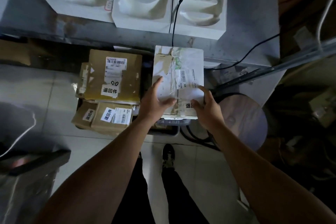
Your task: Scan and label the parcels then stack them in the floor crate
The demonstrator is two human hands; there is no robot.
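Lying flat, parcel (179, 71) runs lengthwise away from person.

At frame centre the white-wrapped parcel (179, 78) and the brown parcels (112, 85) just left of it fill the floor crate (164, 131), hemmed by the grey shelf (245, 42) above and a round stool (243, 120) at right, leaving bare floor tiles (45, 87) open at centre left.
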